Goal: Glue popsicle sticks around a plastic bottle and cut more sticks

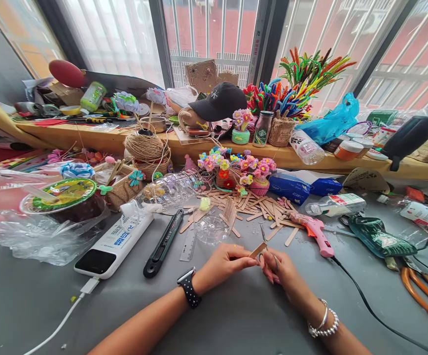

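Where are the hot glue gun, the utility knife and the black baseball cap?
Hot glue gun (pixel 324 242): head view, on its pink handle.
Utility knife (pixel 164 241): head view, mid-handle.
Black baseball cap (pixel 224 102): head view, on the crown.

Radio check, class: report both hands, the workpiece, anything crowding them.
Left hand: pinching wooden piece. Right hand: holding scissors beside it. Nearby: loose sticks beyond, glue gun to the right.

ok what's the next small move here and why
Probably firm up the left hand's pinch on the wooden piece before any snip: the piece is small, and the scissors in the right hand sit right beside it.
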`<state>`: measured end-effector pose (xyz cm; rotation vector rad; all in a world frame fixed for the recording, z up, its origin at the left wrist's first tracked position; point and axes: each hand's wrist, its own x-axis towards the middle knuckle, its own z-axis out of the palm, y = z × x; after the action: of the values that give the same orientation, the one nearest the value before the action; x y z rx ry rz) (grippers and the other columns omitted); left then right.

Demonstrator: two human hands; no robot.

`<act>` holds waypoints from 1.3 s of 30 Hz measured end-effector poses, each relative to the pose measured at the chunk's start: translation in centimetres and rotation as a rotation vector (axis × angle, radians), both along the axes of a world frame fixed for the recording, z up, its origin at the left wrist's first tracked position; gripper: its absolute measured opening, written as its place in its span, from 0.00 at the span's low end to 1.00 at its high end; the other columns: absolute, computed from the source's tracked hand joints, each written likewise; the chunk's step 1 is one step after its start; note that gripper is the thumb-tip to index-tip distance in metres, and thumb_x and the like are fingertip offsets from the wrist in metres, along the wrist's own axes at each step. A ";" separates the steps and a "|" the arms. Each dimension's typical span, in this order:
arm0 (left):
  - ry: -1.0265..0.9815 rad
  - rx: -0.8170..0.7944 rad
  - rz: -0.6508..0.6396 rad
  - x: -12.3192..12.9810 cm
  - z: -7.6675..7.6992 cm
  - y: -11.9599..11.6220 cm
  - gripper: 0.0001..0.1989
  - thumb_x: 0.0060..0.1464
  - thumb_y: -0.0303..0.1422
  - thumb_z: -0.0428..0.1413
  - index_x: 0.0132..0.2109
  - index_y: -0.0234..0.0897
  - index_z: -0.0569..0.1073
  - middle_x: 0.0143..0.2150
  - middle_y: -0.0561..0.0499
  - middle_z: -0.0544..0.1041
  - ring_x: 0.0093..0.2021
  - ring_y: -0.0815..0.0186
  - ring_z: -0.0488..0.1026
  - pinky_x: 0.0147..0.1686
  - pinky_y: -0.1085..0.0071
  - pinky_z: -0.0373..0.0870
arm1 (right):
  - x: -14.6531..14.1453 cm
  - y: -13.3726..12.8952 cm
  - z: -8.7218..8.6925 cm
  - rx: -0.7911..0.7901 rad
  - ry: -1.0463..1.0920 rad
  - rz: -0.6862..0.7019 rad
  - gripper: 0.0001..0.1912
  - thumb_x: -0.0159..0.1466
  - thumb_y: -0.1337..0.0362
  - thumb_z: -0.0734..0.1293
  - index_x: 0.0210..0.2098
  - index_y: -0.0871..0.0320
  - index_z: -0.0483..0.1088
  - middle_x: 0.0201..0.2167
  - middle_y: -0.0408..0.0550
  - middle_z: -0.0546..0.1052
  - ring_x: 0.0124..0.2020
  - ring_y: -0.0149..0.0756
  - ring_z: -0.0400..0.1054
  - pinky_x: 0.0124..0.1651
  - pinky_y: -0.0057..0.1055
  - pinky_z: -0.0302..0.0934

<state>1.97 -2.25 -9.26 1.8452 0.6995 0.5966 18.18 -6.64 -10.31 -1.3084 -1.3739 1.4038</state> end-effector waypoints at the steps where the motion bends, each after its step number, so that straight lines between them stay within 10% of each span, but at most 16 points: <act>1: 0.002 -0.033 -0.020 0.0 0.1 -0.1 0.18 0.50 0.41 0.48 0.31 0.31 0.75 0.18 0.56 0.58 0.22 0.74 0.53 0.23 0.77 0.51 | 0.0 0.0 -0.1 -0.007 0.011 -0.011 0.22 0.55 0.46 0.53 0.21 0.60 0.59 0.10 0.35 0.55 0.14 0.22 0.44 0.18 0.24 0.37; 10: -0.088 -0.410 -0.030 -0.1 -0.4 -0.3 0.16 0.49 0.40 0.49 0.36 0.30 0.71 0.12 0.58 0.63 0.10 0.77 0.56 0.10 0.82 0.49 | 0.2 0.2 -0.7 -0.042 0.091 -0.074 0.24 0.55 0.44 0.52 0.22 0.59 0.59 0.10 0.35 0.55 0.13 0.22 0.42 0.16 0.24 0.34; 18: -0.405 -0.403 -0.085 -0.2 -0.3 -0.2 0.26 0.41 0.47 0.53 0.44 0.32 0.68 0.38 0.44 0.71 0.37 0.63 0.69 0.37 0.68 0.65 | 0.2 0.3 -0.6 -0.046 0.062 -0.095 0.24 0.54 0.43 0.53 0.22 0.59 0.58 0.09 0.36 0.56 0.12 0.21 0.42 0.17 0.24 0.35; 26: -0.321 -0.359 0.067 0.4 -0.5 -0.1 0.14 0.52 0.38 0.46 0.43 0.34 0.63 0.28 0.52 0.69 0.19 0.74 0.67 0.18 0.78 0.63 | 0.3 0.3 -0.6 -0.022 -0.065 -0.085 0.22 0.54 0.45 0.55 0.21 0.59 0.58 0.10 0.36 0.57 0.13 0.22 0.46 0.17 0.24 0.39; 35: -0.310 -0.368 0.083 0.2 -0.8 -0.2 0.23 0.55 0.38 0.43 0.55 0.38 0.46 0.22 0.54 0.71 0.12 0.75 0.64 0.10 0.83 0.56 | 0.2 0.0 0.3 0.028 -0.189 0.031 0.21 0.53 0.47 0.58 0.18 0.59 0.57 0.12 0.36 0.58 0.15 0.23 0.51 0.19 0.24 0.45; 39: -0.247 -0.366 0.084 0.2 -1.0 -0.1 0.17 0.54 0.39 0.43 0.48 0.34 0.58 0.16 0.57 0.68 0.10 0.76 0.61 0.10 0.83 0.55 | 0.2 0.0 0.2 0.050 -0.216 0.083 0.21 0.53 0.46 0.57 0.18 0.58 0.55 0.13 0.37 0.58 0.16 0.24 0.51 0.20 0.24 0.46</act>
<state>2.19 -2.38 -10.22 1.3825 0.6725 0.6878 18.40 -6.63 -10.09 -1.4164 -1.6120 1.3026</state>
